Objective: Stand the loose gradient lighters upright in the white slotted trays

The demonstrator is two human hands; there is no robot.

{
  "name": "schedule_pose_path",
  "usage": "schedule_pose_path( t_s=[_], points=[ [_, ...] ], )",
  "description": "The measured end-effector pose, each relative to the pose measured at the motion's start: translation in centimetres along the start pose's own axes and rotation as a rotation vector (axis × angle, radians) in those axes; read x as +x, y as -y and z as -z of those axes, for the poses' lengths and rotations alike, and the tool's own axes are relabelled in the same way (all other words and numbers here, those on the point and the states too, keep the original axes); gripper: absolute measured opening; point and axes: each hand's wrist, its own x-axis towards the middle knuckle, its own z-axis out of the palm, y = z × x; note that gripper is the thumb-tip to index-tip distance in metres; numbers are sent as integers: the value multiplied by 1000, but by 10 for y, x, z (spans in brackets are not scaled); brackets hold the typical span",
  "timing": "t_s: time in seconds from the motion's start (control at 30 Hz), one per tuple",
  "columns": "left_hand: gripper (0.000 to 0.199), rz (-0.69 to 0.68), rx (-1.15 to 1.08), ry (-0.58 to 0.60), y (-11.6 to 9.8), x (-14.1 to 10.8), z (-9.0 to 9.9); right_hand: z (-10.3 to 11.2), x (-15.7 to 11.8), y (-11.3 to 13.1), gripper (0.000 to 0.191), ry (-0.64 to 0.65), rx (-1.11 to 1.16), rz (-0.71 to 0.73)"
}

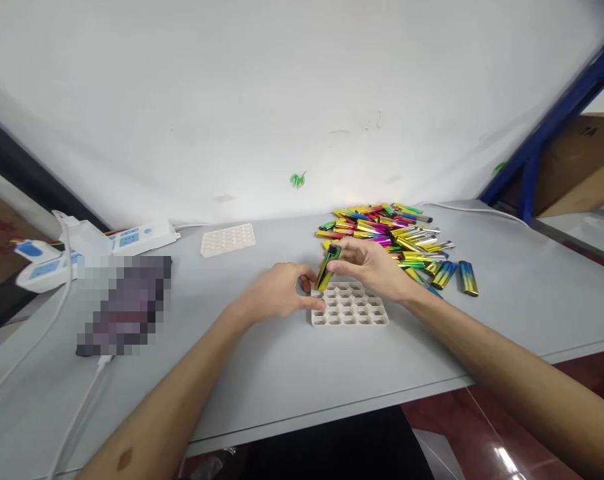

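Observation:
A shiny green-and-yellow lighter (325, 270) is pinched between the thumb and fingers of my right hand (372, 267). It tilts over the far left corner of a white honeycomb tray (352, 321), whose visible slots have no lighters in them. Whether the lighter's lower end sits in a slot, I cannot tell. My left hand (282, 290) is at the tray's left side, with thumb and forefinger apart. Its thumb rests on the tray edge, and its fingertips are close to the lighter's lower end. Behind my right hand lies a loose pile of metallic, many-coloured lighters (377, 230).
A second white tray (229, 240) lies farther back on the grey table (282, 373). At the left are power strips (142, 237), a pixelated dark object (127, 307) and a white cable (79, 413). Single lighters (468, 278) lie right of the pile. A white wall rises behind.

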Motion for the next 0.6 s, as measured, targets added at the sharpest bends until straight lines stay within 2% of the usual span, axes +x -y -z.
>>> schedule_pose_path(
  t_s=[0.23, 0.5, 0.6],
  points=[
    [42, 9, 32, 2, -3, 0, -1, -9, -2, -2, 19, -106, -433, 127],
    [34, -49, 21, -53, -3, 0, -2, -11, -2, -5, 20, -22, -560, 164],
    [31, -71, 87, -94, 0, 2, -3, -3, -1, -1, 24, -42, -609, 195]
  ],
)
